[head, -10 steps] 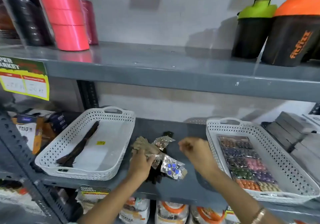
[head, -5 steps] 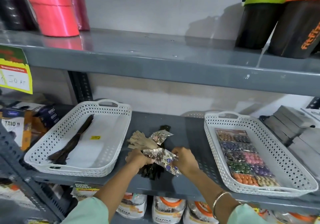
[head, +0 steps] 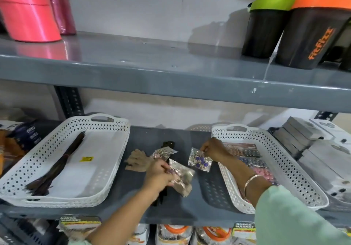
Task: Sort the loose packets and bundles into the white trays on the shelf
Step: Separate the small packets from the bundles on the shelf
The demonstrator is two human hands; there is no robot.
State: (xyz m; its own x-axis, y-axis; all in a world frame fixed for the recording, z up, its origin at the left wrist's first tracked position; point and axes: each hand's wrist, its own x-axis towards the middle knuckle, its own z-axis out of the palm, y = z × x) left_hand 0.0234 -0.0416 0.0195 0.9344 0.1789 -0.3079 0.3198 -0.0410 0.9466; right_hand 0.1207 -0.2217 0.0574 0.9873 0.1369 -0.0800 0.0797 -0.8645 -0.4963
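Observation:
My right hand (head: 214,148) pinches a clear packet of blue round pieces (head: 199,160) by its top corner, lifted just left of the right white tray (head: 296,170). That tray holds rows of similar coloured packets (head: 247,150). My left hand (head: 158,174) grips a crumpled silvery packet (head: 181,176) over the loose pile between the trays. The pile has another clear packet (head: 164,152), a tan paper bundle (head: 136,161) and a dark bundle (head: 168,144). The left white tray (head: 106,123) holds a long dark bundle (head: 60,163) and a yellow tag (head: 86,158).
The grey shelf (head: 190,212) carries both trays. Boxes (head: 28,132) sit left of the left tray, grey boxes (head: 300,132) right of the right tray. The upper shelf edge (head: 171,79) overhangs, with pink rolls (head: 28,13) and shaker bottles (head: 313,28) on it.
My right hand took the blue-piece packet out of the pile and carried it right, toward the right tray. My left hand closed on a silvery packet in the pile.

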